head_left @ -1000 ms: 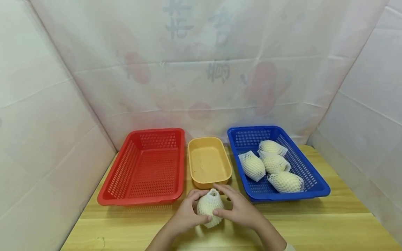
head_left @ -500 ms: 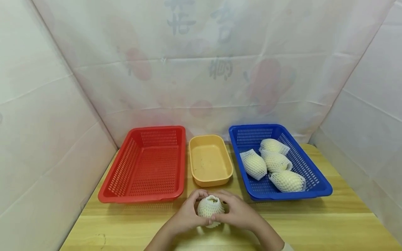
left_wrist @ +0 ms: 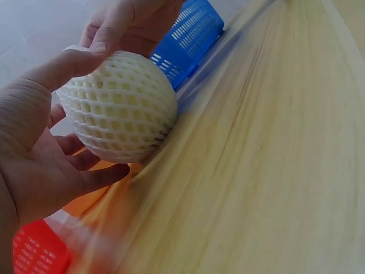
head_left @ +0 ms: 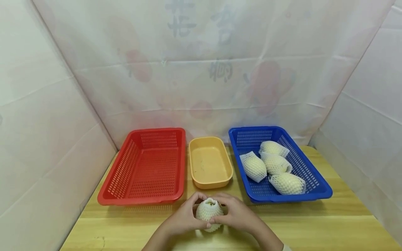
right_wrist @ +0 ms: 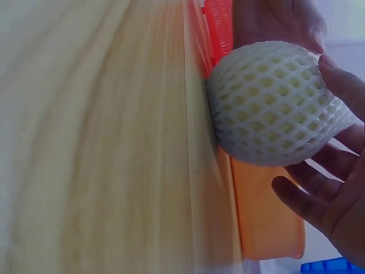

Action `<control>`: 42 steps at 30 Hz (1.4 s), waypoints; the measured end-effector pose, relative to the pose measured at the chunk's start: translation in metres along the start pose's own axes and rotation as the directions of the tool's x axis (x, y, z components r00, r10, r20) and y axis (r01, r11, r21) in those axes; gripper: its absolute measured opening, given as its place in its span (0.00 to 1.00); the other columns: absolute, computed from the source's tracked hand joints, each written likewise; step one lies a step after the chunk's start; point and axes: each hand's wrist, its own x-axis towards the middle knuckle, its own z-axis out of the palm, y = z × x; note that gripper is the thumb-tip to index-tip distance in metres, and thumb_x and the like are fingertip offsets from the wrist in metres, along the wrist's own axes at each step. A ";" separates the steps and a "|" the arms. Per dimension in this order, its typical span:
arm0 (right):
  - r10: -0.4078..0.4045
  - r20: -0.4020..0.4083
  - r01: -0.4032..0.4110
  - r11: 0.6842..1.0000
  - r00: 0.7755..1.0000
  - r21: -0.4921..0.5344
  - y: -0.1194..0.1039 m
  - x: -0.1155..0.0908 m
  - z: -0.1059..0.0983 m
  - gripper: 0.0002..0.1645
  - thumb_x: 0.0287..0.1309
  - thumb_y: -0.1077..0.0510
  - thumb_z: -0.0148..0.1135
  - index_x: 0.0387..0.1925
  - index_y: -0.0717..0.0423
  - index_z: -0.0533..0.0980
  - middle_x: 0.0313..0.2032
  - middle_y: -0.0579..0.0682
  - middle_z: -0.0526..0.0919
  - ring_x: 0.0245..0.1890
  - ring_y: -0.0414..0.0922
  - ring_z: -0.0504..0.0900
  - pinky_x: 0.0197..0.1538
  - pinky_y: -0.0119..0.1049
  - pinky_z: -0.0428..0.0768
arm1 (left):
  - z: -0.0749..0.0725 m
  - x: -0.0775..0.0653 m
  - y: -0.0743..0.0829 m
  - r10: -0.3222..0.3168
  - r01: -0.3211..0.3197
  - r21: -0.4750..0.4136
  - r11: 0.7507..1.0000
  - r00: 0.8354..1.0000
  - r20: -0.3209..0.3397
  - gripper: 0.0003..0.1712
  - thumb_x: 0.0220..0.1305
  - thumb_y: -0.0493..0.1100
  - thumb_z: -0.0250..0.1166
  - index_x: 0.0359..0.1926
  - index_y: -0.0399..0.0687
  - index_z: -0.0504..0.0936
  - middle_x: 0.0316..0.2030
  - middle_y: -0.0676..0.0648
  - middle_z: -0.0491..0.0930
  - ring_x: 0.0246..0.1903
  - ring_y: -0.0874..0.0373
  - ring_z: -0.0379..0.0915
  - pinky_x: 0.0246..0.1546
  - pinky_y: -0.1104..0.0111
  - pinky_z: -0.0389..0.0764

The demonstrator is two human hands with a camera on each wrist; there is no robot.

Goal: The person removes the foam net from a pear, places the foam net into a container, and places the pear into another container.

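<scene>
Upright on the wooden table stands a pale yellow fruit in a white foam net (head_left: 208, 210), with a bit of stem showing in the net's open top. My left hand (head_left: 183, 216) curls round its left side, thumb across the front and fingers behind. From the right, my right hand (head_left: 236, 214) grips it the same way, and the two thumbs nearly meet at the upper front. Both wrist views show the netted fruit (left_wrist: 120, 108) between the hands, its base at the tabletop. The far fingers are partly hidden behind the fruit.
Behind the hands stands a small yellow tub (head_left: 211, 184). A red basket (head_left: 181, 167) is to its left. The blue basket (head_left: 325, 191) on the right holds several netted fruits (head_left: 253, 166). White curtain walls close off the back and sides.
The net's top has dropped lower and gapes wider round the stem. My right fingers have come down from above the fruit to behind it, and both hands sit slightly closer to me.
</scene>
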 end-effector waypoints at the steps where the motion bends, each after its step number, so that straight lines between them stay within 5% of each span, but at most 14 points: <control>1: -0.002 -0.006 0.002 1.000 1.000 -0.003 0.000 0.000 0.001 0.34 0.51 0.36 0.69 0.59 0.40 0.77 0.56 0.37 0.79 0.55 0.41 0.78 0.54 0.42 0.81 | 0.000 0.000 0.000 0.002 -0.002 0.001 1.000 1.000 -0.004 0.34 0.50 0.42 0.76 0.54 0.54 0.67 0.57 0.47 0.71 0.61 0.43 0.69 0.47 0.66 0.82; 25: -0.066 -0.160 0.064 0.998 0.985 -0.021 -0.007 0.001 0.002 0.21 0.52 0.42 0.71 0.49 0.40 0.83 0.49 0.33 0.82 0.49 0.38 0.82 0.51 0.39 0.83 | 0.001 0.000 0.011 0.030 -0.030 0.006 1.000 0.998 -0.052 0.26 0.55 0.40 0.74 0.52 0.52 0.72 0.53 0.44 0.73 0.49 0.49 0.78 0.39 0.65 0.86; 29: -0.074 -0.188 0.072 0.997 0.979 -0.018 -0.007 0.001 0.003 0.18 0.51 0.43 0.72 0.45 0.39 0.84 0.47 0.32 0.83 0.48 0.37 0.82 0.50 0.38 0.83 | 0.001 0.001 0.010 0.038 -0.036 0.043 0.998 0.997 -0.062 0.27 0.55 0.41 0.74 0.53 0.54 0.72 0.53 0.44 0.73 0.48 0.51 0.77 0.42 0.67 0.85; 36: -0.094 -0.242 0.082 0.995 0.966 -0.061 -0.007 0.002 0.004 0.15 0.53 0.43 0.71 0.41 0.42 0.85 0.44 0.32 0.84 0.46 0.37 0.83 0.48 0.36 0.83 | 0.004 0.001 0.009 0.030 -0.021 0.138 0.990 0.998 -0.061 0.44 0.52 0.46 0.76 0.69 0.53 0.67 0.62 0.46 0.70 0.49 0.56 0.76 0.42 0.70 0.83; 42: -0.142 -0.272 0.129 0.990 0.952 -0.064 -0.007 0.003 0.005 0.12 0.54 0.46 0.72 0.39 0.43 0.86 0.42 0.34 0.85 0.44 0.36 0.84 0.46 0.35 0.84 | 0.007 0.002 0.010 0.069 -0.043 0.258 0.965 0.993 -0.091 0.35 0.50 0.50 0.76 0.61 0.60 0.76 0.55 0.54 0.76 0.48 0.61 0.75 0.44 0.71 0.80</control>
